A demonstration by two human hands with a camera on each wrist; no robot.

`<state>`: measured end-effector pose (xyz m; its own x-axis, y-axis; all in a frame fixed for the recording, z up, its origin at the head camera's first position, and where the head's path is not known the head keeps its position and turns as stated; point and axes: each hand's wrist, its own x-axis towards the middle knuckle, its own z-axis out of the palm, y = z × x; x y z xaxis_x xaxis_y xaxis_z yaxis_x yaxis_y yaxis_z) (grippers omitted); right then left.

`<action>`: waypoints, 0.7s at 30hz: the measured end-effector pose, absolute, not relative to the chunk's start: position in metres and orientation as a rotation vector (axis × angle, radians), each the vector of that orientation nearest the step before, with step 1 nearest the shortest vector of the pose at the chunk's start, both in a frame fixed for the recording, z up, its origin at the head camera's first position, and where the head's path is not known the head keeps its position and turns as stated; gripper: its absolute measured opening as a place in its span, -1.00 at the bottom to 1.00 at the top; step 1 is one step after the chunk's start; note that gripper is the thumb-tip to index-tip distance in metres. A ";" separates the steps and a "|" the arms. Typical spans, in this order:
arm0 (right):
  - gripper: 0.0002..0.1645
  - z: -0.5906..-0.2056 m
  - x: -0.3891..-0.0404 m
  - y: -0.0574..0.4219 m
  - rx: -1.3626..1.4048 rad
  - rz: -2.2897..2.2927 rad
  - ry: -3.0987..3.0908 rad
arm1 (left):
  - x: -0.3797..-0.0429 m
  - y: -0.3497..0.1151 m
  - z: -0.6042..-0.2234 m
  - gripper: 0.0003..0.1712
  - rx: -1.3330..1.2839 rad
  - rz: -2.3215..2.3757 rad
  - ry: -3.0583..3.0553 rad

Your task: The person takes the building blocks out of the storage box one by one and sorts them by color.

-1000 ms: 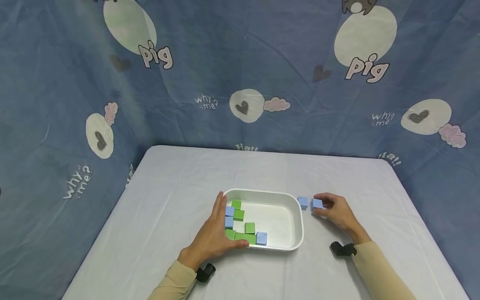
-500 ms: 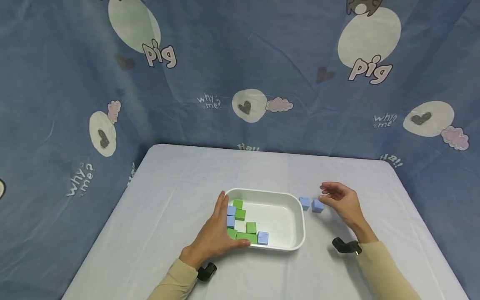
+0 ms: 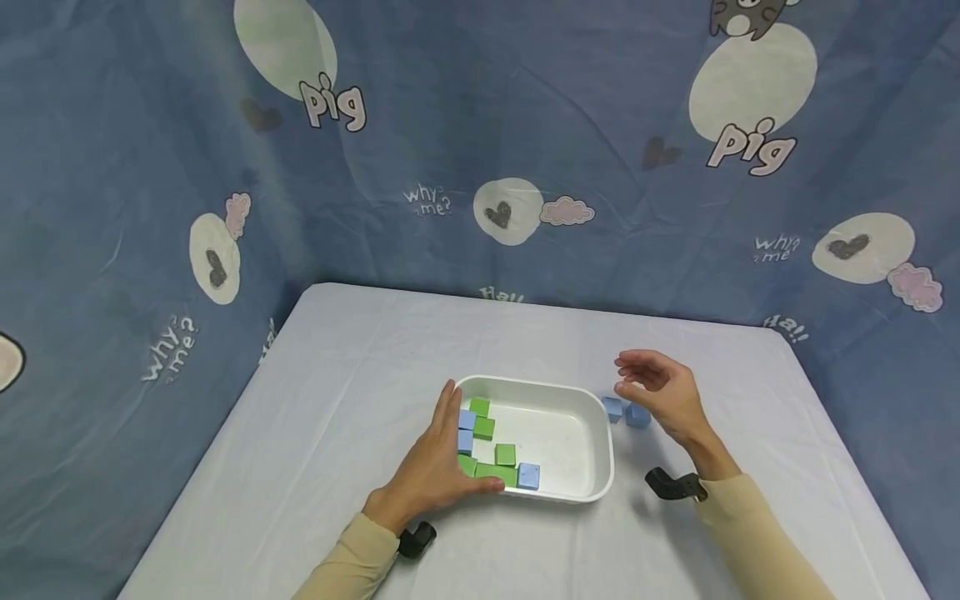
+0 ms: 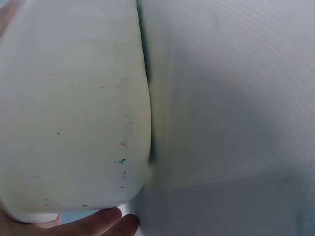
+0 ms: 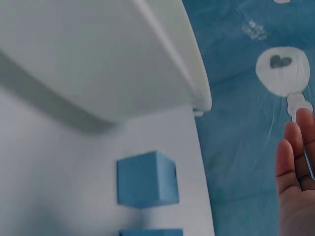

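White tray (image 3: 570,437): lower centre, head view; long axis left to right. Left hand (image 3: 423,479): fingers straight, thumb spread wide, touching the tray's left end. Right hand (image 3: 667,400): fingers loosely curved, apart from thumb. Rightmost blue block (image 3: 638,417): pinched one second ago, now loose on the table (image 3: 375,358), right of tray. Left wrist view only: dark specks (image 4: 122,161) on tray's outer wall.

Smooth plastic tray (image 3: 566,437), matt blocks (image 3: 528,477)
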<state>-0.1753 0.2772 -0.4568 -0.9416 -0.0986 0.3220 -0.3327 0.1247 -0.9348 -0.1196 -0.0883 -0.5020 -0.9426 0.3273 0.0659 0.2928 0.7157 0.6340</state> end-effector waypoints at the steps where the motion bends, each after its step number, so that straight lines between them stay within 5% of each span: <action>1: -0.47 -0.456 -0.176 0.275 0.438 1.923 -2.209 | -0.120 -0.088 -0.502 0.74 0.517 1.045 2.864; 21: -0.41 -0.440 -0.187 0.212 0.763 1.933 -2.223 | -0.120 -0.088 -0.501 0.73 0.502 1.060 2.837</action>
